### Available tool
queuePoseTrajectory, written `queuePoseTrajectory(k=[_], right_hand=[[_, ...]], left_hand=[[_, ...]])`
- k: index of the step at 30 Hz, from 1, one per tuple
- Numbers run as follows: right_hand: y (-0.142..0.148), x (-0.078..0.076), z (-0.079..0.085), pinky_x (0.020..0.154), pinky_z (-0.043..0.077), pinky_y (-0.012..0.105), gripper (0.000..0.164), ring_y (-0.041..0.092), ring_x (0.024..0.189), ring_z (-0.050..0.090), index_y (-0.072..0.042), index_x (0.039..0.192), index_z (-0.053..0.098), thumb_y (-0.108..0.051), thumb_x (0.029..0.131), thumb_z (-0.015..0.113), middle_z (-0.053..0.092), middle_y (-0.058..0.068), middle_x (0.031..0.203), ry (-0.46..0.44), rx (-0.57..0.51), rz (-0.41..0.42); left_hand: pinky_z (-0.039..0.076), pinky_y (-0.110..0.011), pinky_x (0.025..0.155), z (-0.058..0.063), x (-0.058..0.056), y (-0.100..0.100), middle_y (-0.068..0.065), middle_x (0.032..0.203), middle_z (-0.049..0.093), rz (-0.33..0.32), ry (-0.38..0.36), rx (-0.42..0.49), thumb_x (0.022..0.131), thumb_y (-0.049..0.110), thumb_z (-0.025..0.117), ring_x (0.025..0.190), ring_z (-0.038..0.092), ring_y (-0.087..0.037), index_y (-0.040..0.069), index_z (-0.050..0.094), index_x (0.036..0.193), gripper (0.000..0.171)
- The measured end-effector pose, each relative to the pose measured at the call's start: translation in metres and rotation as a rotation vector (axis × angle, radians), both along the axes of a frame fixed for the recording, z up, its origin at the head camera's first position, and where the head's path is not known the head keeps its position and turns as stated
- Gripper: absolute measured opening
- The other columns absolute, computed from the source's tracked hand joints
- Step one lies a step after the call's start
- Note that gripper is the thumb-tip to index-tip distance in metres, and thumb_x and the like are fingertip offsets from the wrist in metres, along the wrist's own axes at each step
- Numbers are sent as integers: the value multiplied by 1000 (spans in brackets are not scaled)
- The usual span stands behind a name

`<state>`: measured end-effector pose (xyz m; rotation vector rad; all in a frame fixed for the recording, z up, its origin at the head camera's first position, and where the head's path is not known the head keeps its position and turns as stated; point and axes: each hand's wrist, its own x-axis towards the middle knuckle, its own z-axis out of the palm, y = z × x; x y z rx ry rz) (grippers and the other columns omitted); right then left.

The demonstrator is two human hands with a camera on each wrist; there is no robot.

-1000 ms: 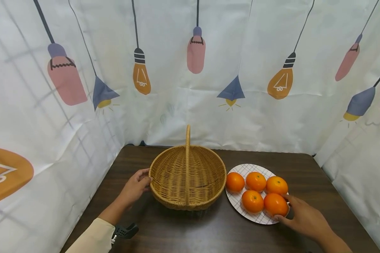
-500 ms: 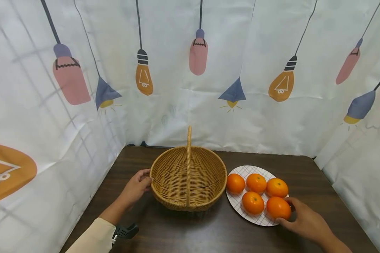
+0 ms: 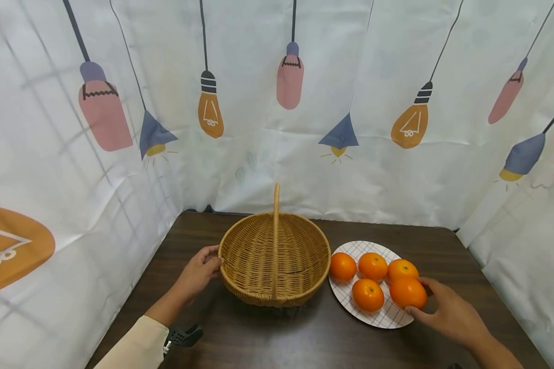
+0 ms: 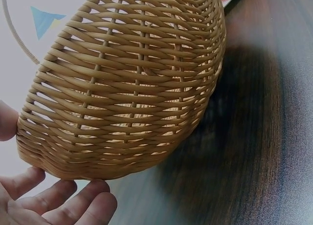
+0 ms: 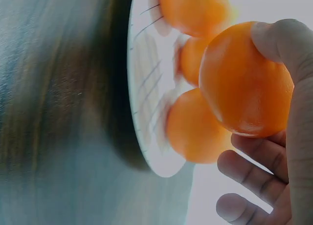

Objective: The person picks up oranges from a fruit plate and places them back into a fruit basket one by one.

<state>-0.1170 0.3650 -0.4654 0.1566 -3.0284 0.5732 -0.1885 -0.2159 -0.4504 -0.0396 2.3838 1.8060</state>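
A round wicker basket (image 3: pixel 254 256) with a tall arched handle stands on the dark table, nothing in its bowl. My left hand (image 3: pixel 202 270) grips its left rim, thumb on one side and fingers (image 4: pixel 63 198) against the outer weave. To the right lies a white plate (image 3: pixel 348 300) with a thin grid pattern, bearing several oranges (image 3: pixel 368 294). At the plate's right side my right hand (image 3: pixel 454 313) pinches one orange (image 3: pixel 408 293) between thumb and fingers. In the right wrist view this held orange (image 5: pixel 244 83) shows lifted above the plate, overlapping the fruit behind it.
The brown wooden table (image 3: pixel 277 341) extends in front of basket and plate. White curtains (image 3: pixel 258 154) printed with lamps and bulbs close off the back and both sides. A dark strap (image 3: pixel 184 336) sits at my left wrist.
My right hand has taken hold of the front-right orange and raised it slightly up and rightward off the plate. The left hand and basket stay in place.
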Motion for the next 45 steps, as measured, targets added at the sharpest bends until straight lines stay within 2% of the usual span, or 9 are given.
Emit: queuePoseTrajectory(k=[10, 14, 18, 24, 30, 38, 45], right_hand=[[-14, -9, 14, 78, 50, 69, 96, 51, 116, 58, 0, 141, 52, -71, 80, 72, 58, 29, 134, 37, 12, 34], [-18, -12, 18, 79, 51, 68, 95, 49, 115, 59, -1, 141, 53, -71, 80, 73, 59, 28, 132, 68, 10, 47], [-23, -15, 22, 73, 52, 65, 92, 46, 108, 62, -2, 141, 54, -68, 81, 75, 62, 26, 127, 100, 5, 65], [-29, -21, 26, 69, 54, 60, 89, 38, 103, 64, -7, 142, 54, -70, 81, 73, 63, 21, 124, 97, -5, 72], [-35, -25, 28, 74, 54, 63, 92, 42, 107, 63, -4, 142, 53, -71, 81, 72, 61, 24, 130, 95, -7, 77], [-45, -30, 33, 80, 52, 66, 91, 42, 110, 62, -5, 142, 53, -70, 81, 74, 62, 21, 131, 96, -26, 76], [-53, -35, 37, 81, 52, 67, 92, 43, 113, 61, -5, 144, 52, -70, 82, 72, 60, 21, 133, 102, -38, 87]], left_hand=[[53, -52, 96, 0, -1, -1, -28, 142, 51, -3, -2, -8, 105, 19, 52, 123, 58, -35, -5, 36, 152, 56], [54, -51, 95, 0, 0, 0, -27, 140, 53, -1, -1, -8, 104, 19, 53, 120, 60, -33, -5, 37, 151, 54], [54, -50, 95, 3, 2, 1, -26, 137, 54, 4, -2, -2, 104, 19, 52, 118, 61, -32, -3, 39, 150, 53], [54, -50, 94, 3, 3, 1, -26, 136, 55, 1, 5, -3, 104, 18, 52, 117, 61, -32, -3, 39, 150, 52], [55, -50, 94, 1, 1, 1, -26, 137, 54, 5, -3, -13, 104, 19, 52, 116, 61, -31, -3, 38, 150, 53], [55, -50, 93, 1, 2, 2, -26, 136, 55, 6, 2, -19, 104, 19, 52, 115, 62, -31, -4, 39, 150, 53], [54, -51, 94, 0, 0, 1, -23, 137, 55, 29, -18, -30, 104, 20, 53, 115, 62, -30, 0, 41, 149, 51]])
